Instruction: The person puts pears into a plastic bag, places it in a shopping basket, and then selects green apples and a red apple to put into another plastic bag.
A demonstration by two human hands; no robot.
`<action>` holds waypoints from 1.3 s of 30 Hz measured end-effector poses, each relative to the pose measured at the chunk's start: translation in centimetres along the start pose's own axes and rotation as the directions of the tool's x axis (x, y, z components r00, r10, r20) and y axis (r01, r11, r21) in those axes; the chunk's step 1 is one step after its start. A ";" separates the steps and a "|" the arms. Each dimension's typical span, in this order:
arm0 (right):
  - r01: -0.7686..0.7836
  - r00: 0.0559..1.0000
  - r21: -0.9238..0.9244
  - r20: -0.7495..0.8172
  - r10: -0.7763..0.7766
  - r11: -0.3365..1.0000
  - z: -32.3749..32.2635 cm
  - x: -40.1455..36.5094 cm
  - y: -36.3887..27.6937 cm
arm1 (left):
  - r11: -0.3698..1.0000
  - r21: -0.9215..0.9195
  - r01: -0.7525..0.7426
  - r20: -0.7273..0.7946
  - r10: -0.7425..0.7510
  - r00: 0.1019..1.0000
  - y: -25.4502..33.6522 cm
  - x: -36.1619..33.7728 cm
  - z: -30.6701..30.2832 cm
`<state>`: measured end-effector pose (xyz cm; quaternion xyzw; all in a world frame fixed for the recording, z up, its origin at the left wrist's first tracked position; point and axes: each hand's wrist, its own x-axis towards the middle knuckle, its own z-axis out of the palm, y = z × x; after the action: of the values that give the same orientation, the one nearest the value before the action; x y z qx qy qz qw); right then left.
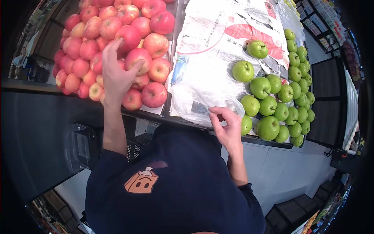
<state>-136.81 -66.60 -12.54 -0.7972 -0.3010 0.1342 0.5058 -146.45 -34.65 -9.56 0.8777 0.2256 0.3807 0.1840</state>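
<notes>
My left hand (117, 76) reaches over the heap of red apples, its fingers and thumb spread. The fingertips touch the side of one red apple (128, 39), while the thumb lies against another red apple (141, 58) just below it. My right hand (228, 126) is at the front edge of the stand, thumb and index finger brought close together at a clear plastic bag (187, 103). The bag lies crumpled on newspaper (206, 58) between the two kinds of apples. Several green apples (267, 128) sit just right of my right hand.
A dark divider (174, 50) separates the red apples from the newspaper-lined section. More green apples (296, 89) are lined up along the right side. Black crates (329, 99) stand beyond the stand's right edge, and a dark panel (43, 136) is at the left.
</notes>
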 end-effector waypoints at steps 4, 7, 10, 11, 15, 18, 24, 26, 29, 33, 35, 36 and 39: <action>0.034 0.999 -0.003 0.017 -0.034 0.999 0.3 -0.3 0.5 | 0.969 0.158 0.191 0.015 -0.195 0.981 -0.7 2.5 0.0; 0.055 0.998 0.002 0.030 -0.055 0.998 0.7 -0.5 0.4 | 0.907 0.370 0.203 0.143 -0.271 0.952 -1.1 4.2 -0.3; 0.076 0.997 -0.003 0.028 -0.076 0.997 0.8 -0.4 0.4 | 0.849 0.465 0.253 0.191 -0.375 0.907 0.3 5.7 -0.3; 0.081 0.996 -0.004 0.024 -0.081 0.997 0.8 -0.5 0.5 | 0.848 0.475 0.236 0.201 -0.366 0.908 0.2 6.0 -0.1; 0.056 0.998 0.001 0.017 -0.056 0.998 0.7 -0.9 0.5 | 0.853 0.480 0.204 0.230 -0.347 0.909 -0.8 6.8 0.3; 0.064 0.998 0.003 0.013 -0.064 0.998 0.5 -1.0 0.7 | 0.877 0.433 0.209 0.227 -0.330 0.916 -1.0 7.3 0.2; 0.050 0.999 0.024 -0.002 -0.050 0.998 0.5 -1.2 1.2 | 0.985 0.098 0.139 0.098 -0.148 0.984 1.1 6.5 -1.5; 0.009 1.000 0.072 -0.005 -0.009 0.997 0.6 -1.3 1.1 | 0.962 -0.235 0.141 0.124 -0.114 0.986 2.1 5.2 -1.8; 0.016 1.000 0.103 0.017 -0.018 0.995 0.5 -1.0 0.8 | 0.674 -0.723 0.153 0.199 -0.009 0.980 4.0 1.5 -1.2; 0.060 0.998 0.208 -0.046 -0.052 0.976 0.5 -0.5 -0.1 | 0.295 -0.865 0.406 0.445 0.081 0.892 7.0 -4.6 1.0; 0.058 0.995 0.256 -0.094 -0.035 0.965 0.6 -0.6 -0.3 | 0.140 -0.827 0.545 0.561 0.132 0.817 7.6 -7.1 2.7; 0.044 0.994 0.314 -0.110 -0.009 0.948 0.8 -0.6 -0.1 | 0.060 -0.807 0.588 0.589 0.166 0.791 8.0 -8.1 3.5; 0.010 0.993 0.463 -0.107 0.044 0.886 1.0 -1.2 0.9 | -0.061 -0.722 0.689 0.680 0.118 0.723 9.1 -10.2 4.6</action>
<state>-137.92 -66.87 -13.84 -0.6627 -0.2241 0.1606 0.6962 -146.85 -48.36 -13.95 0.4762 0.0251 0.0930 0.8741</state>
